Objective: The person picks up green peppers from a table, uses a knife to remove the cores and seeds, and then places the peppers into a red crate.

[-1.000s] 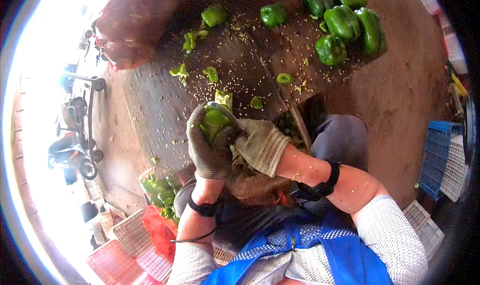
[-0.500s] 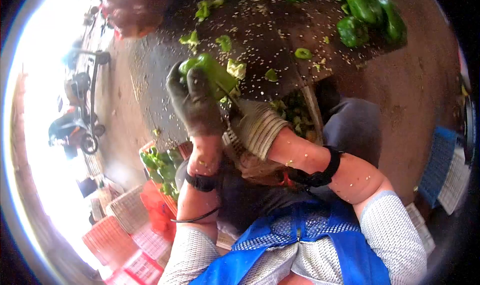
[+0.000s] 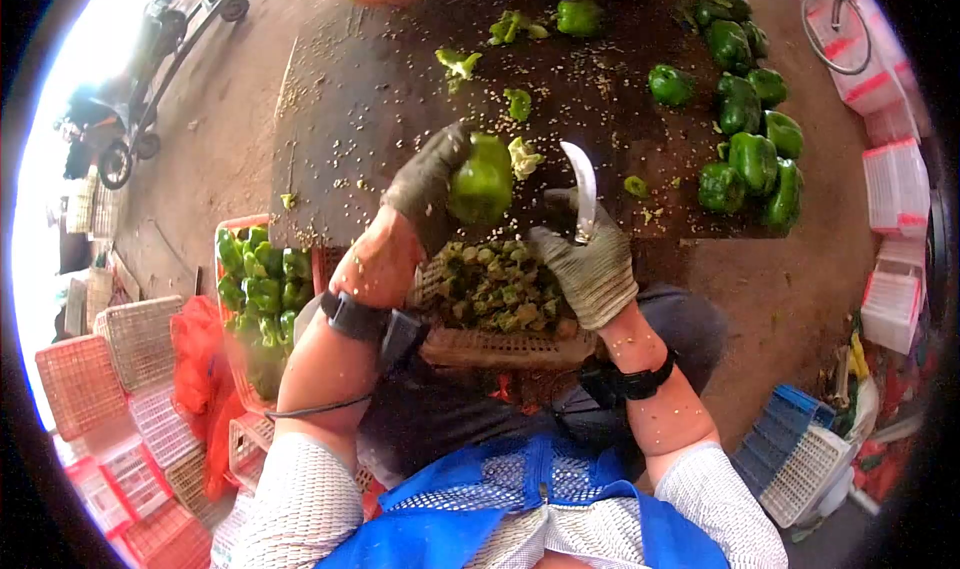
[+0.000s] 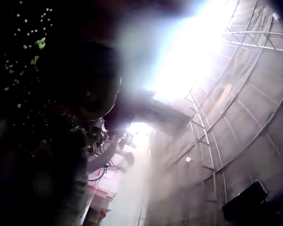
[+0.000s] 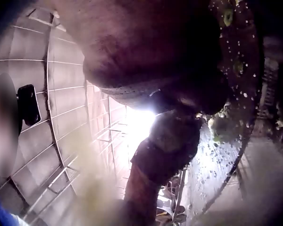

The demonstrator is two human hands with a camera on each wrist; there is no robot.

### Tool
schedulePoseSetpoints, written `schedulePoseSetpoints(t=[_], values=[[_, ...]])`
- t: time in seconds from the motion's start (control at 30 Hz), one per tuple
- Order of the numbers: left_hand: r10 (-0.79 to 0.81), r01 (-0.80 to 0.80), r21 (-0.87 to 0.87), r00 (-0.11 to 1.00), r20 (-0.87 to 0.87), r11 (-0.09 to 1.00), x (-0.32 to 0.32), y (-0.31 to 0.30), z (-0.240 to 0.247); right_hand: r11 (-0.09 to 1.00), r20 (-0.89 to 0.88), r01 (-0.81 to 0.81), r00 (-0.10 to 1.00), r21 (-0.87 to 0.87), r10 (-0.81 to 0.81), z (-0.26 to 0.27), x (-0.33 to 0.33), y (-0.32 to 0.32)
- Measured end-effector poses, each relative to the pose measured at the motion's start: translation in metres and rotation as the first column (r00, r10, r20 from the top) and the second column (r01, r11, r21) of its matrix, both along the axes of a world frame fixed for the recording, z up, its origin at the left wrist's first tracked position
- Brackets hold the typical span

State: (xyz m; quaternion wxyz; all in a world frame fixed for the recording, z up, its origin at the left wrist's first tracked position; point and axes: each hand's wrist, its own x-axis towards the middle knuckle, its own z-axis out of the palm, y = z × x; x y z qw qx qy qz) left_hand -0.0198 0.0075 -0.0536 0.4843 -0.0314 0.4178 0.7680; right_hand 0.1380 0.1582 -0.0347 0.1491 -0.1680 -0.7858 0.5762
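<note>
In the head view my gloved left hand (image 3: 428,189) grips a green bell pepper (image 3: 482,181) above the near edge of the dark board (image 3: 390,79). To its right my gloved right hand (image 3: 592,269) holds a short curved knife (image 3: 581,181), its blade pointing up and away from me, apart from the pepper. A pale pepper core (image 3: 523,157) lies just beyond the held pepper. Below and between the hands stands a basket (image 3: 500,349) of green pepper scraps (image 3: 495,289). The left wrist view is mostly dark; in the right wrist view the left hand (image 5: 170,143) shows in shadow.
Several whole peppers (image 3: 740,104) are grouped at the board's right side. Seeds and pepper bits (image 3: 458,66) are scattered over it. A crate (image 3: 222,259) of peppers stands at the left, near stacked baskets (image 3: 140,339). A blue crate (image 3: 780,439) sits at the lower right.
The hands were together at the pepper with the knife against it; now they are apart, the right hand with the knife drawn to the right. The head view has shifted, showing more of the scraps basket.
</note>
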Motion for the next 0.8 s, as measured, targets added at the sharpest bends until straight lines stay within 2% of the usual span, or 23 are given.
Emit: schedulePoseSetpoints(t=[0.1,0.13,0.23,0.27,0.3,0.37,0.4,0.47,0.5,0.53,0.57,0.63,0.67,0.77,0.8], values=[[-0.01,0.008,-0.016,0.995,-0.099,1.0,0.025,0.014,0.01,0.994,0.011,-0.022,1.0,-0.105,0.024,0.008,-0.004,-0.006],[-0.086,0.097,0.066,0.985,-0.149,0.993,0.028,0.012,0.013,0.995,0.004,0.013,1.0,-0.095,-0.012,0.005,-0.004,-0.005],[-0.303,0.237,-0.213,0.877,-0.373,0.948,0.04,0.025,0.039,0.998,-0.151,-0.052,0.987,-0.023,0.047,0.015,-0.003,0.004],[-0.357,0.227,-0.294,0.765,-0.536,0.928,0.045,0.025,0.04,0.993,-0.147,-0.084,0.987,-0.08,0.071,0.016,-0.003,0.007],[-0.368,0.116,-0.36,0.496,-0.786,0.926,0.044,0.025,0.038,0.983,-0.143,-0.117,0.985,-0.139,0.097,0.016,-0.001,0.009],[-0.365,0.031,-0.365,0.168,-0.916,0.93,0.047,0.023,0.045,0.948,-0.145,-0.176,0.979,-0.267,0.141,0.018,0.003,0.011],[-0.334,-0.002,-0.337,0.126,-0.934,0.942,0.049,0.02,0.036,0.937,-0.091,-0.176,0.984,-0.303,0.155,0.025,0.003,0.013],[-0.199,-0.055,-0.227,0.319,-0.927,0.972,0.057,0.019,0.026,0.965,-0.183,-0.186,0.971,-0.182,0.153,0.023,0.001,0.019],[-0.129,-0.088,-0.18,0.406,-0.904,0.98,0.062,0.022,0.025,0.94,-0.215,-0.16,0.972,-0.303,0.096,0.022,-0.002,0.016],[0.003,-0.185,-0.124,0.567,-0.824,0.975,0.075,0.032,0.035,0.898,-0.245,-0.136,0.969,-0.418,0.033,0.021,-0.005,0.014],[0.212,-0.338,-0.076,0.735,-0.644,0.938,0.074,0.048,0.042,0.93,-0.195,-0.089,0.981,-0.355,0.02,0.016,-0.009,0.009],[0.276,-0.376,-0.043,0.749,-0.603,0.926,0.06,0.052,0.032,0.977,-0.087,-0.002,0.996,-0.211,-0.016,0.007,-0.015,0.006],[0.241,-0.398,-0.131,0.752,-0.614,0.908,0.057,0.053,0.024,0.968,-0.115,0.028,0.992,-0.251,-0.058,0.007,-0.015,0.006],[0.292,-0.298,0.029,0.903,-0.315,0.954,0.051,0.056,0.012,0.93,-0.113,0.068,0.987,-0.362,-0.116,0.006,-0.014,0.006],[0.35,-0.363,-0.034,0.916,-0.195,0.931,0.054,0.059,0.02,0.89,-0.103,0.044,0.989,-0.453,-0.102,0.019,-0.01,0.01]])
